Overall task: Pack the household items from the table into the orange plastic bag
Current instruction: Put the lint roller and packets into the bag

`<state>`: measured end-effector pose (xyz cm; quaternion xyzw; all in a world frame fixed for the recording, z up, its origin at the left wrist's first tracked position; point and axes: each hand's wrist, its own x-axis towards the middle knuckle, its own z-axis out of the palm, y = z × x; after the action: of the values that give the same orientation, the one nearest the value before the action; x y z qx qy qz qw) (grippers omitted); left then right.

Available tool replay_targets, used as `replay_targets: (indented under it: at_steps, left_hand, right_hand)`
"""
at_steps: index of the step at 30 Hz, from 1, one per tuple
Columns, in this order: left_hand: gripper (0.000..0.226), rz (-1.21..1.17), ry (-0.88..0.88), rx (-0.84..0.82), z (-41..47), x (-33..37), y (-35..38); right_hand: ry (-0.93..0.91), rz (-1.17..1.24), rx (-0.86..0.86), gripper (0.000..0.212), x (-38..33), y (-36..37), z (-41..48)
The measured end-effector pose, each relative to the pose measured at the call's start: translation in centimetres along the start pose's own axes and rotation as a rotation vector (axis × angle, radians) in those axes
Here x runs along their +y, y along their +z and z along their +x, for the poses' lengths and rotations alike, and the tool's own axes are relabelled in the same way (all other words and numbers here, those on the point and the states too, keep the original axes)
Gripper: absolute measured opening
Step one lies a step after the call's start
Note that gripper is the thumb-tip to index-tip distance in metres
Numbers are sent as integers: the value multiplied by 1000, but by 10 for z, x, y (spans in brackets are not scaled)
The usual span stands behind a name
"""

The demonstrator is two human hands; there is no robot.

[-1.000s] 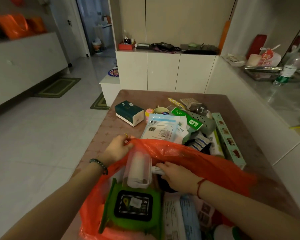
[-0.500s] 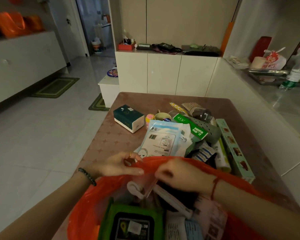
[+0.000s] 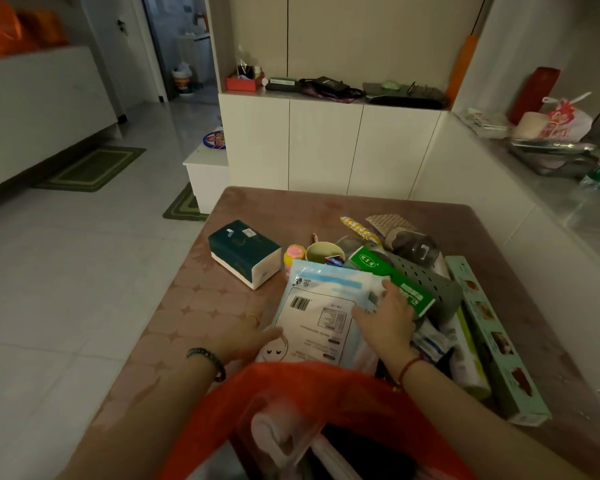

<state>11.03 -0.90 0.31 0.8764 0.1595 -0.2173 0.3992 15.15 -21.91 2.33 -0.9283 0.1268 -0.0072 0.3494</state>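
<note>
Lying loose and spread, the fingers of the right hand [image 3: 385, 317] press the flat white packet [image 3: 317, 317] at its three o'clock edge. The left hand [image 3: 243, 337], fingers straight, touches its seven o'clock corner. Neither grips yet. The orange bag [image 3: 291, 384] gapes at the packet's six o'clock. Next, I'd judge: pinch, lift, slide it in.
</note>
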Motion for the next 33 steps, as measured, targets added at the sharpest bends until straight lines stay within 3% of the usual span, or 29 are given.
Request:
replay_targets:
  at_steps: [3,7,11,15,17,19,22,24,27,29,31,33]
  left_hand:
    - [58,-140,30,-32,22,0,12]
    - [49,-200,121,109,35,-3,23]
    - [41,-367,198,33,28,-4,25]
    - [29,-488,179,-13,16,-2,17]
    - [24,-505,189,-10,12,1,15]
    - [15,-509,246,-5,9,4,15]
    - [11,-547,303,46,6,9,15]
    - [8,-657,299,136,4,8,12]
    - [12,-900,277,297,1,0,-3]
    - [14,-997,245,344,0,-10,-15]
    - [16,-1029,181,354,-1,-20,-23]
    - [23,-1045,106,335,-2,-30,-26]
  right_hand:
    - [-87,-46,1,71,6,2,8]
    - [-88,243,-119,61,3,-1,14]
    - [-76,368,-150,60,2,-6,9]
    - [-200,322,-224,17,-3,-13,1]
    - [-235,381,-181,8,-10,-22,1]
    - [-261,472,-166,8,-17,-35,2]
    - [-271,584,-401,11,-28,-51,1]
    - [-219,656,-460,21,-31,-58,3]
    - [-304,397,-174,22,-22,-63,9]
    - [-391,55,-174,43,-8,-53,6]
    - [-356,-232,-215,71,2,-33,-3]
    - [-315,-463,-147,96,9,-15,-8]
